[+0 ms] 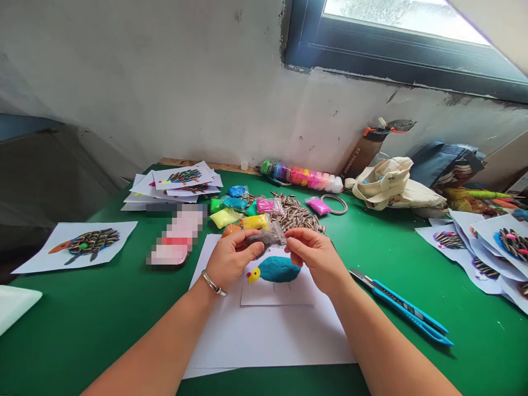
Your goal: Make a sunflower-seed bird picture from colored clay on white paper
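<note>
Between my two hands is a small clear packet of dark grey modelling clay [268, 237]. My left hand [233, 256] wears a silver bracelet and has its thumb and fingers closed on the clay end. My right hand [311, 253] pinches the loose plastic at the other end. Just below them lies a white card [264, 297] bearing a blue clay bird body [278, 269] with a yellow head [253, 275] and pencilled legs. The card rests on larger white sheets [272, 341]. Behind my hands are a yellow clay packet [253, 221] and a pile of striped sunflower seeds [295, 212].
A blue craft knife [406, 308] lies at right with its blade showing. Finished seed pictures sit at left [82, 246], back left [177, 184] and right [487, 253]. Toward the wall are a row of coloured clay [305, 177], a bottle [363, 151] and a cream cloth bag [391, 184].
</note>
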Tool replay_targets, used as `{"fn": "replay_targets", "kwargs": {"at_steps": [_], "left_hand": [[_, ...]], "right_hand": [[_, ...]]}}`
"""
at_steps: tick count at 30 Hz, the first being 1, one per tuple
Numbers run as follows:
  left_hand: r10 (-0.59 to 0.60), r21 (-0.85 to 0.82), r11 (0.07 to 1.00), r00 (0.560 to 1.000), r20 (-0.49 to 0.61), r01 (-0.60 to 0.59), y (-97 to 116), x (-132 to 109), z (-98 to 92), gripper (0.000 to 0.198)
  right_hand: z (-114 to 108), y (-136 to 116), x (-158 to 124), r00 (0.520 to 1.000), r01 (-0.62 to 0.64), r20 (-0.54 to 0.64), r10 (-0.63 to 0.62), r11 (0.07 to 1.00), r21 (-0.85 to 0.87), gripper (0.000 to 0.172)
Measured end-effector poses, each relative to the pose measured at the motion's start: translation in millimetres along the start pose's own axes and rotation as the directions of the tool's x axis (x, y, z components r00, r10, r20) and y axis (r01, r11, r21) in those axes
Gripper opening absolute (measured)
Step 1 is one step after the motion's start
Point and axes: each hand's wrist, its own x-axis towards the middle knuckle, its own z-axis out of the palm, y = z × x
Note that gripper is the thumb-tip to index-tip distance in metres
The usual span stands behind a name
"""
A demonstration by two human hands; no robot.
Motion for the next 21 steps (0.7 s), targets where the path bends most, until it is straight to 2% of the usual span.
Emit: {"fn": "replay_targets", "kwargs": {"at_steps": [8,14,21], "left_hand": [[-0.001,-0.019,1.0,1.0,0.005,0.001,1.5,0.4,0.5,0.047],[0.001,-0.022,1.0,1.0,0.01,-0.001,-1.1,1.2,0.0,0.046],[-0.002,-0.008,1.0,1.0,0.001,0.002,-3.3,2.1,-1.8,0.048]], "right_hand": [[-4.6,-1.4,-1.6,0.995,0.039,0.091,-0.032,0.997,-0.071,0.026],[-4.1,0.7,-1.3,0.992,0.117,0.079,-0.1,0.963,-0.242,0.02],[-3.9,2.5,-3.9,0.989,0.138,0.109,-0.102,0.9,-0.414,0.023]]}}
